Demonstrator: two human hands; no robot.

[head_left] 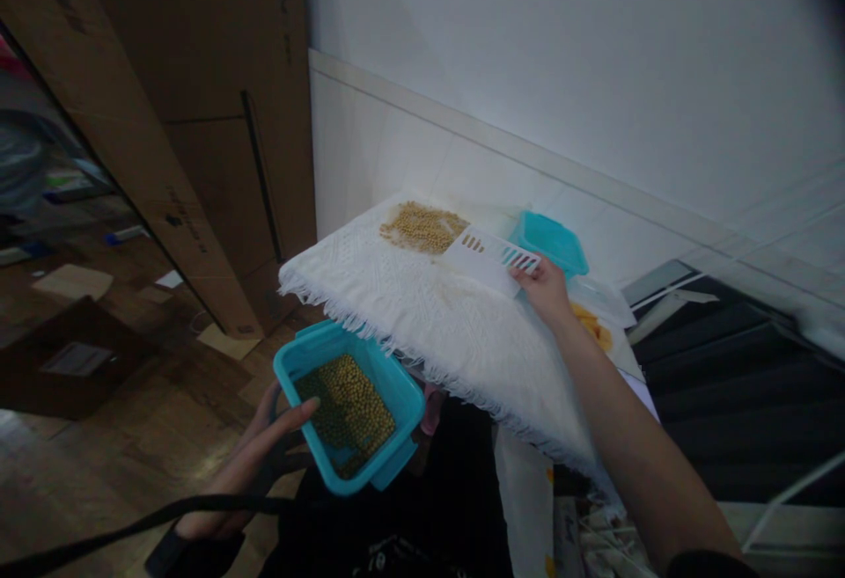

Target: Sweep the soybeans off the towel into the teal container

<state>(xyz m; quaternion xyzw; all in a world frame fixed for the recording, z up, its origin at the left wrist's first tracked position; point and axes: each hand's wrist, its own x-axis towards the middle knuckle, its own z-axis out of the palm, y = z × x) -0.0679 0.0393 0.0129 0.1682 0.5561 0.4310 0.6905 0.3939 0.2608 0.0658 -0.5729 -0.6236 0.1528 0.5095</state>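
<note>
My left hand (290, 428) grips a teal plastic tub (402, 373) by its left wall, thumb over the rim, just below the table's fringed edge. Yellow soybeans (360, 389) and darker green beans (321, 411) lie in the tub. In my right hand (542, 283) is a flat white plastic piece with rows of slots, like a slotted scraper (485, 272). Its far end touches the edge of a spread pile of soybeans (422, 228) on the white cloth (396, 296). The fingers of my left hand under the tub are partly hidden.
A second teal tub (553, 242) stands at the back right of the table, by the wall. Near it lie a clear plastic bag (604, 296) and something yellow (592, 325). Large cardboard boxes (217, 120) stand on the left. A black strap (224, 502) crosses the lower left.
</note>
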